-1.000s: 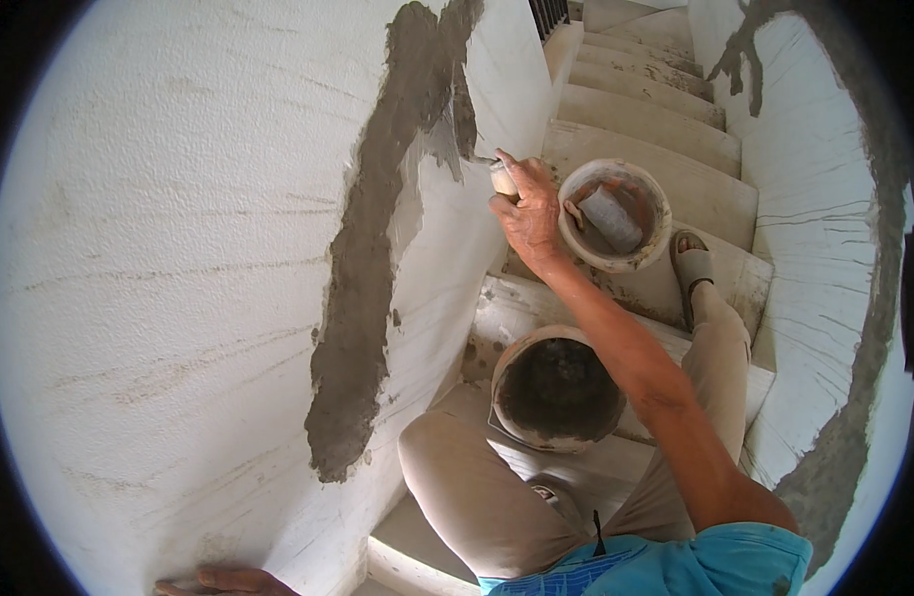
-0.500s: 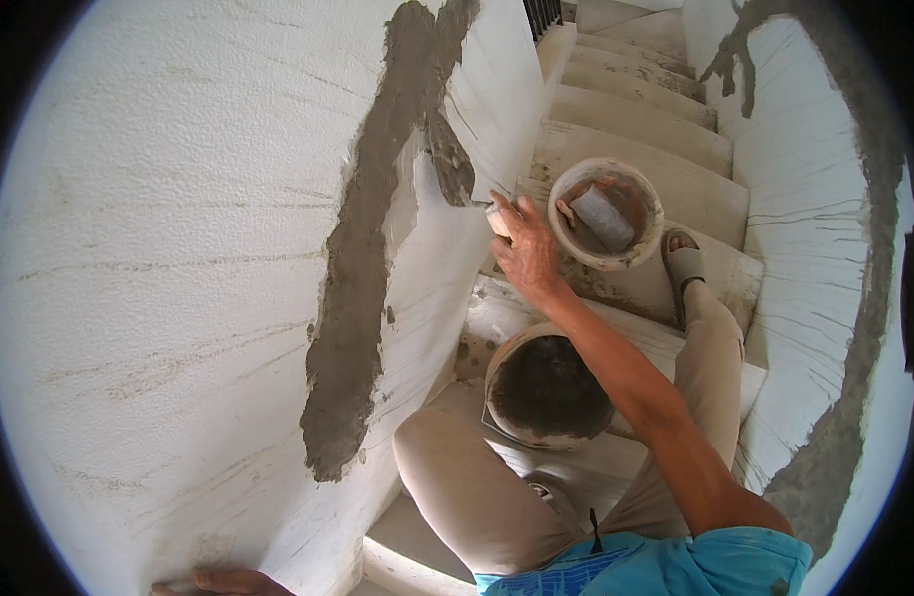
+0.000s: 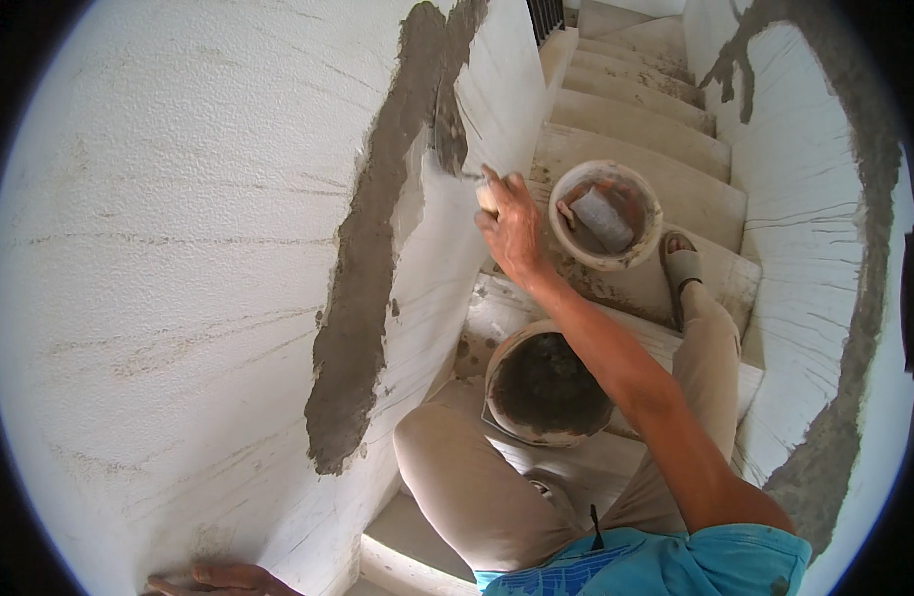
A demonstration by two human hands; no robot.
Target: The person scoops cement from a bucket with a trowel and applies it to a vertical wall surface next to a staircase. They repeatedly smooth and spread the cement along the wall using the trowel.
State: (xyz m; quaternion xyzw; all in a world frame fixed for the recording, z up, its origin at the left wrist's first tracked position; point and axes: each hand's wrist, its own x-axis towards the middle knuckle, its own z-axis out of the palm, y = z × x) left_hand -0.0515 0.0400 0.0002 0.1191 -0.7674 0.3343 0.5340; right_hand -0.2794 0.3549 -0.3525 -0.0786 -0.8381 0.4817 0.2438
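Note:
My right hand [image 3: 515, 226] is closed round the pale handle of a trowel [image 3: 487, 197]. The trowel's blade lies against the white wall [image 3: 209, 179] on my left, at the edge of a long strip of wet grey mortar [image 3: 363, 268]. Part of the blade blends with the mortar and the wall, so its outline is unclear. At the lower left, my left hand [image 3: 224, 579] rests on the same wall with fingers stretched out, holding nothing; the frame edge cuts it off. Beneath my right forearm stands a bucket [image 3: 497, 402] with dark grey mortar inside.
A second bucket [image 3: 631, 260], holding a grey block-like piece and reddish bits, stands on a step beside my right foot [image 3: 682, 263]. Stairs [image 3: 636, 109] climb ahead. Another mortar band [image 3: 859, 338] runs along the right wall. A dark railing [image 3: 544, 18] shows at the top.
My right hand has moved up and slightly left along the wall with the trowel. My left hand stays on the wall, and both buckets stand where they were.

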